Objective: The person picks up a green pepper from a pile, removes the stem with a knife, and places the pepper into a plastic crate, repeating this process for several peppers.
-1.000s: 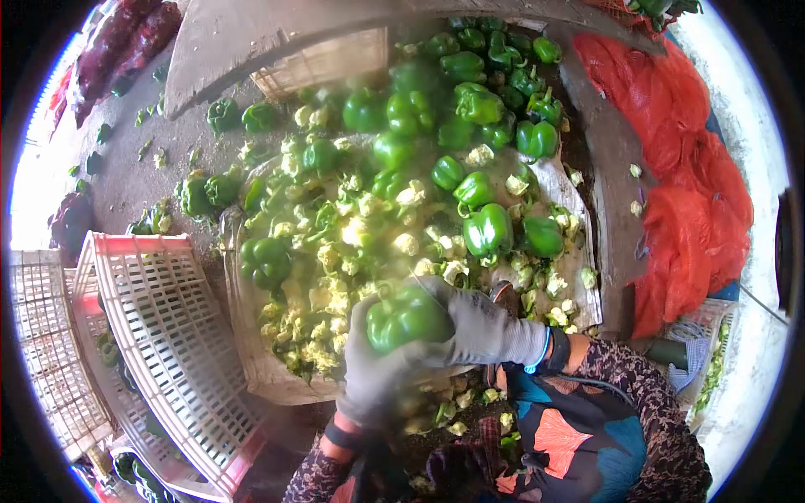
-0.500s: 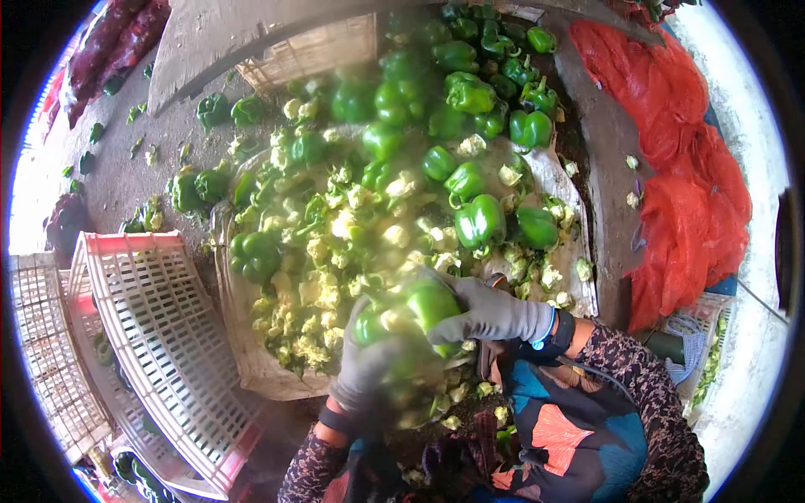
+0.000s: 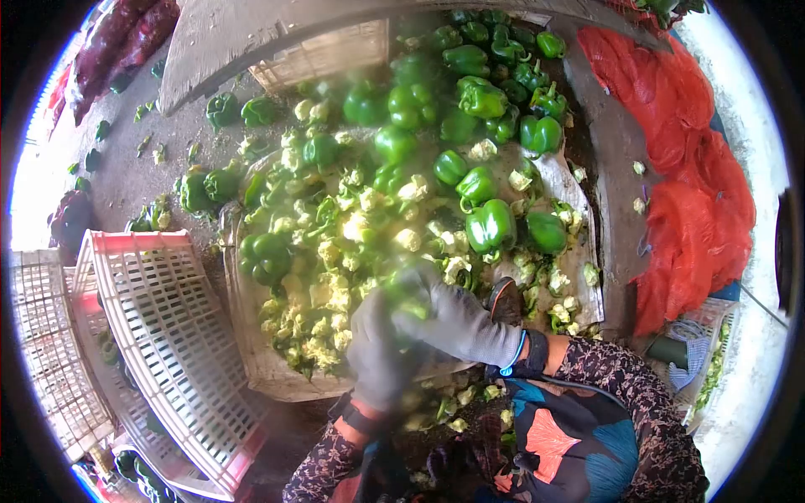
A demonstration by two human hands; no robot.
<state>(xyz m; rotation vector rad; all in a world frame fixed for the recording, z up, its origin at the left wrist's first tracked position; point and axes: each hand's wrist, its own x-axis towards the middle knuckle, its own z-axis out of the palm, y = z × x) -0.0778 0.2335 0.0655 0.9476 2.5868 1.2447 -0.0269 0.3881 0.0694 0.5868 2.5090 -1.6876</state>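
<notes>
Both gloved hands meet low in the middle of the head view, blurred by motion. My left hand (image 3: 375, 348) is closed, with its fingers against a green bell pepper (image 3: 411, 303). My right hand (image 3: 457, 314) wraps over the same pepper from the right. Most of the pepper is hidden by the gray gloves, so whether it is whole or in pieces cannot be seen. Just beyond the hands lies a heap of pale pepper cores (image 3: 335, 293) with green stems, on a light sheet (image 3: 314, 387). Glossy whole peppers (image 3: 490, 226) rest to the right of the heap.
White-and-red plastic crates (image 3: 168, 335) lean at the left. A wooden board (image 3: 277, 38) crosses the far side, with many peppers (image 3: 411, 105) near it. Red netting (image 3: 688, 201) lies along the right. A shoe (image 3: 506, 300) shows beside my right hand.
My hands have come closer together, and the green pepper that showed plainly between them is now mostly covered. The whole view has shifted slightly.
</notes>
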